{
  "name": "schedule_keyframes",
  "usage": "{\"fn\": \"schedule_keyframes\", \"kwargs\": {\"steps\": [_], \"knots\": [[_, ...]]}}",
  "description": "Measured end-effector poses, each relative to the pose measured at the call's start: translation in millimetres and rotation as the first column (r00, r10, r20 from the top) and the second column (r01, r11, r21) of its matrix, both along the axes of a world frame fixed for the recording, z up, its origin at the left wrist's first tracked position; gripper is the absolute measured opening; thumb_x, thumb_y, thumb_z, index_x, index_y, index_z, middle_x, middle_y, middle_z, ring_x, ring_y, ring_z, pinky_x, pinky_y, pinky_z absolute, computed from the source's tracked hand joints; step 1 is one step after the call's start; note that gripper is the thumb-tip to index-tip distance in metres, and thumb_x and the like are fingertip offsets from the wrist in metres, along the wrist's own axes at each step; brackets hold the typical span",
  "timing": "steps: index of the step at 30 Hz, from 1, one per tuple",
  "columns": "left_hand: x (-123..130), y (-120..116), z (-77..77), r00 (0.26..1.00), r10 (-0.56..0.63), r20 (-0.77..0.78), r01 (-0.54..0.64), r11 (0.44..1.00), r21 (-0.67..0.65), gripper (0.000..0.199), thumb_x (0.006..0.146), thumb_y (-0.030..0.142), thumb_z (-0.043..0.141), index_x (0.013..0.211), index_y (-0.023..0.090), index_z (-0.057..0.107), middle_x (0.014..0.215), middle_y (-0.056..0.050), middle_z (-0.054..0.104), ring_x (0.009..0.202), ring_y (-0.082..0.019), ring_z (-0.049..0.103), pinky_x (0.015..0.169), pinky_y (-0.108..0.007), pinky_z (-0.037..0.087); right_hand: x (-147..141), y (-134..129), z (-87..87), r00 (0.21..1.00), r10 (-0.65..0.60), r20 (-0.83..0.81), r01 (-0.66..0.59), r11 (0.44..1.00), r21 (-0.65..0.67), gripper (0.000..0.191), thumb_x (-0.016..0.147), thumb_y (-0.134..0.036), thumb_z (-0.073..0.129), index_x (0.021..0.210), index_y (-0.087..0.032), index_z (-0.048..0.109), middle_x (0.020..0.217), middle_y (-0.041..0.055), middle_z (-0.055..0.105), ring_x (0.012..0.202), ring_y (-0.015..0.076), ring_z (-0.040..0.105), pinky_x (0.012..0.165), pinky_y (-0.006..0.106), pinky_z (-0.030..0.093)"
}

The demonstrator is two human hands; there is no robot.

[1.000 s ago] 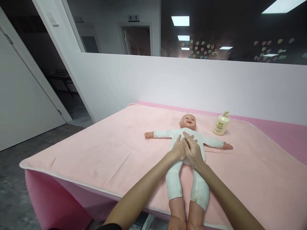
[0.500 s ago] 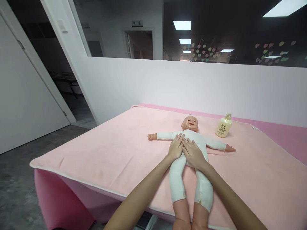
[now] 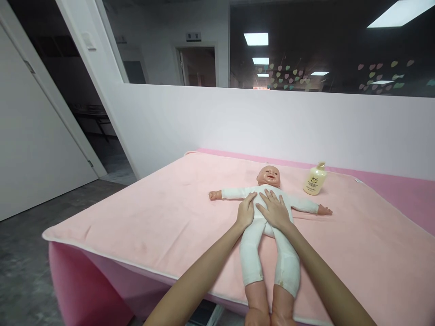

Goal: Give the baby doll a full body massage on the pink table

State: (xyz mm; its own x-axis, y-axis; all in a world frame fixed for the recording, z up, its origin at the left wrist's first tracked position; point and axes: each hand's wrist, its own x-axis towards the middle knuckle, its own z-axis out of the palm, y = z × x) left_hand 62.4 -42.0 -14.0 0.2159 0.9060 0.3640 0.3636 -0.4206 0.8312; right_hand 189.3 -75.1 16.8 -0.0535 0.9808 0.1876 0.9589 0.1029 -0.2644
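Observation:
A baby doll (image 3: 269,176) with a white cloth body lies on its back, arms stretched out to both sides and feet toward me. My left hand (image 3: 246,211) rests along the left side of its torso, fingers extended toward the chest. Lying flat on the right half of the chest and belly is my right hand (image 3: 273,209), its fingers somewhat spread. A strip of white cloth shows between the two hands. Neither hand grasps anything.
Beyond the doll's arm on the right stands a pale yellow pump bottle (image 3: 314,179). A pink blanket (image 3: 136,217) covers the table under the doll. Behind it rises a white wall (image 3: 238,122) with a dark window above; a door (image 3: 41,136) is at left.
My hands have moved apart on the doll's torso. The right hand has slid slightly up the chest with its fingers more spread, while the left has shifted a little left.

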Motion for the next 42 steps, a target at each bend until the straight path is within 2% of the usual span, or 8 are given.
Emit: {"fn": "schedule_keyframes", "kwargs": {"steps": [8, 12, 19, 25, 32, 35, 38, 42], "knots": [[-1.1, 0.5, 6.2, 0.999, -0.034, -0.009, 0.035, 0.982, 0.184, 0.043, 0.081, 0.006, 0.032, 0.114, 0.014, 0.058, 0.127, -0.007, 0.056, 0.126, -0.016, 0.044, 0.109, -0.041, 0.032, 12.4, -6.9, -12.5, 0.932, -0.305, -0.197, 0.304, 0.952, -0.039, 0.06, 0.089, -0.05, 0.024, 0.142, -0.022, 0.025, 0.15, 0.0032, 0.016, 0.138, 0.0252, 0.014, 0.109, 0.053, 0.012], [-2.7, -8.7, 22.6, 0.949, -0.215, -0.232, 0.291, 0.88, 0.376, 0.048, 0.074, 0.001, 0.038, 0.113, 0.018, 0.059, 0.119, -0.005, 0.062, 0.119, -0.017, 0.051, 0.11, -0.041, 0.03, 30.6, -6.7, -28.7, 0.857, -0.307, -0.414, 0.331, 0.943, -0.015, 0.065, 0.089, -0.048, 0.021, 0.142, -0.011, 0.024, 0.148, 0.01, 0.021, 0.138, 0.0222, 0.015, 0.111, 0.042, 0.016], [2.1, -15.6, 34.6, 0.786, -0.421, -0.452, 0.539, 0.826, 0.167, 0.034, 0.089, 0.025, 0.038, 0.117, 0.028, 0.058, 0.127, 0.0, 0.056, 0.125, -0.017, 0.044, 0.109, -0.043, 0.026, 42.1, -2.1, -38.1, 0.784, -0.235, -0.574, 0.328, 0.943, 0.061, 0.066, 0.086, -0.043, 0.026, 0.137, 0.0, 0.032, 0.144, 0.0169, 0.029, 0.136, 0.0231, 0.022, 0.113, 0.038, 0.015], [3.3, -9.4, 34.3, 0.76, -0.345, -0.551, 0.429, 0.903, 0.025, 0.044, 0.09, 0.044, 0.036, 0.133, 0.034, 0.04, 0.148, 0.0, 0.026, 0.139, -0.022, 0.017, 0.11, -0.054, 0.007, 39.0, -4.1, -31.2, 0.772, -0.232, -0.592, 0.338, 0.938, 0.073, 0.062, 0.085, -0.042, 0.032, 0.135, -0.004, 0.038, 0.142, 0.0149, 0.035, 0.133, 0.0229, 0.028, 0.112, 0.039, 0.018], [2.9, 4.4, 18.5, 0.885, -0.171, -0.434, 0.192, 0.981, 0.005, 0.054, 0.087, 0.052, 0.038, 0.137, 0.029, 0.037, 0.15, -0.006, 0.021, 0.139, -0.027, 0.016, 0.109, -0.052, 0.015, 28.7, -14.2, -20.5, 0.89, -0.23, -0.393, 0.337, 0.913, 0.229, 0.05, 0.087, -0.032, 0.033, 0.126, -0.005, 0.049, 0.131, 0.0183, 0.048, 0.126, 0.0279, 0.04, 0.106, 0.049, 0.026], [2.7, 11.2, 9.8, 0.931, -0.082, -0.356, 0.113, 0.991, 0.067, 0.046, 0.092, 0.037, 0.034, 0.133, 0.021, 0.043, 0.145, -0.011, 0.031, 0.136, -0.025, 0.026, 0.109, -0.048, 0.023, 15.5, -18.7, -13.2, 0.975, -0.031, -0.219, 0.112, 0.923, 0.369, 0.041, 0.085, -0.027, 0.036, 0.114, -0.009, 0.059, 0.12, 0.0156, 0.057, 0.119, 0.0251, 0.048, 0.106, 0.046, 0.027], [2.9, 17.6, 2.2, 0.971, -0.044, -0.234, 0.074, 0.99, 0.119, 0.041, 0.091, 0.022, 0.033, 0.127, 0.015, 0.05, 0.138, -0.011, 0.043, 0.131, -0.022, 0.036, 0.108, -0.042, 0.029, 2.7, -20.2, -8.3, 0.959, 0.263, -0.103, -0.215, 0.916, 0.34, 0.038, 0.086, -0.023, 0.034, 0.109, -0.016, 0.063, 0.117, 0.0085, 0.061, 0.116, 0.0182, 0.051, 0.107, 0.038, 0.029], [2.7, 23.3, -3.7, 0.998, -0.039, -0.051, 0.044, 0.992, 0.119, 0.044, 0.084, 0.007, 0.031, 0.122, 0.01, 0.054, 0.127, -0.011, 0.055, 0.122, -0.017, 0.047, 0.106, -0.035, 0.035, -2.8, -17.6, -6.5, 0.973, 0.227, -0.031, -0.217, 0.959, 0.184, 0.04, 0.09, -0.029, 0.032, 0.121, -0.021, 0.056, 0.132, 0.0041, 0.049, 0.129, 0.0192, 0.037, 0.111, 0.044, 0.018]]}}
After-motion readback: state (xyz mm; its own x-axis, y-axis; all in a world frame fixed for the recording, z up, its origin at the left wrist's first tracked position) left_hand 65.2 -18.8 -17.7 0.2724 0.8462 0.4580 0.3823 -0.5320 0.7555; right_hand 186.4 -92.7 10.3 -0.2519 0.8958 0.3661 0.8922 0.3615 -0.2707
